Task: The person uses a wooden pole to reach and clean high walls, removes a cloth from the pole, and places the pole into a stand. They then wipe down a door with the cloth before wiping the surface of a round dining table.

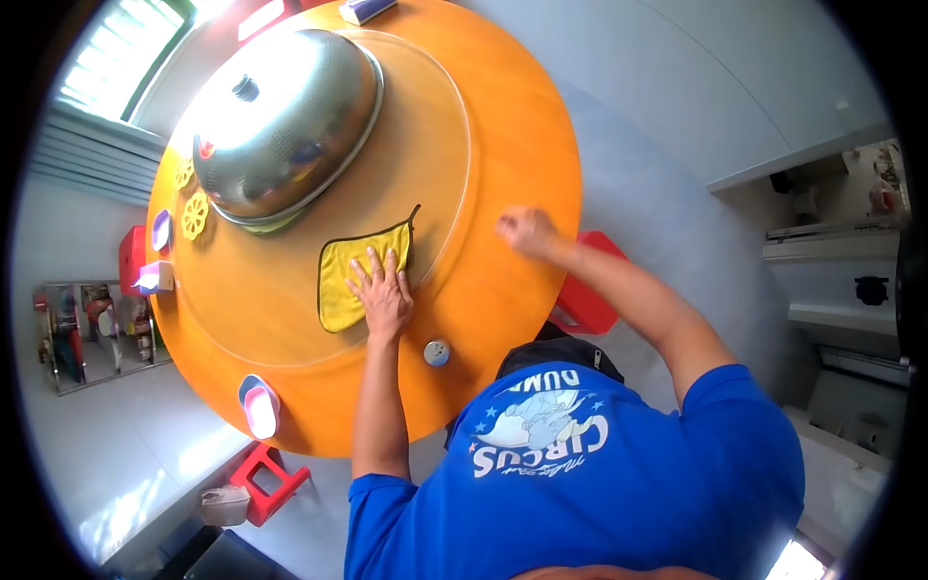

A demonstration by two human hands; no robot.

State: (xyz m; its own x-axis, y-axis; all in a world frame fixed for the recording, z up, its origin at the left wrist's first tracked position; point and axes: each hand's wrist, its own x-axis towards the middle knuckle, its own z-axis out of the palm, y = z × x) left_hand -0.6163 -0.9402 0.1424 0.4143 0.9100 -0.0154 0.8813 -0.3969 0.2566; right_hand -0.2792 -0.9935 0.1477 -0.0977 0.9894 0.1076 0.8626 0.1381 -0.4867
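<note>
My left hand (pixel 385 298) lies flat with fingers spread on a yellow cloth (pixel 340 287) with a dark edge and a small loop at one corner. Beneath the cloth is the round clear turntable (pixel 290 319) in the middle of the orange table (pixel 527 126). My right hand (pixel 527 232) is curled into a loose fist over the table's right edge, apart from the cloth, and nothing shows in it. A small can-like round item (pixel 437 353) stands on the table below my left hand.
A large perforated metal dome cover (pixel 290 126) takes up the far side of the turntable. Yellow flower-shaped mats (pixel 195 216), a tissue pack (pixel 156 277) and a pink-and-blue bowl (pixel 260 408) sit along the left rim. Red stools (pixel 266 483) stand around the table.
</note>
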